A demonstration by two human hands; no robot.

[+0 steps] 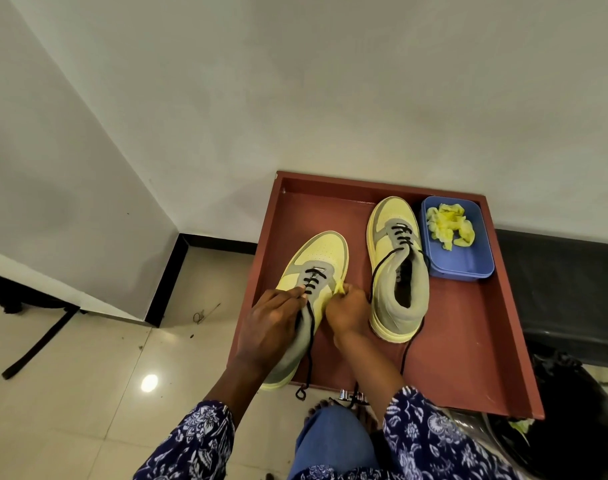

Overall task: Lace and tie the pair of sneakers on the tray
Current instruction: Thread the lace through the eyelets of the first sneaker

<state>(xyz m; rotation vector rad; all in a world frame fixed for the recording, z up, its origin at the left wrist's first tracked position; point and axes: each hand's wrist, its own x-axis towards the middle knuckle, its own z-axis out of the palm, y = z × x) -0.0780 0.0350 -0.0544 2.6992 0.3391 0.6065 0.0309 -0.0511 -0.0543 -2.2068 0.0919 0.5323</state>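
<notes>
- A red tray [469, 341] holds two yellow and grey sneakers.
- The left shoe [325, 252] lies at the tray's left edge, toe pointing away.
- The left hand [268, 327] rests on this shoe, its fingers curled at the black lace [310, 327] near the eyelets.
- The right hand [347, 311] pinches the shoe's yellow side flap by the eyelets.
- That lace runs down over the shoe and hangs off the tray's near edge.
- The right shoe [398, 271] stands near the middle of the tray, laced partway, with its lace [382, 268] loose.
- A blue box [469, 265] with yellow paper [449, 225] sits just beside the right shoe, in the far right corner.
</notes>
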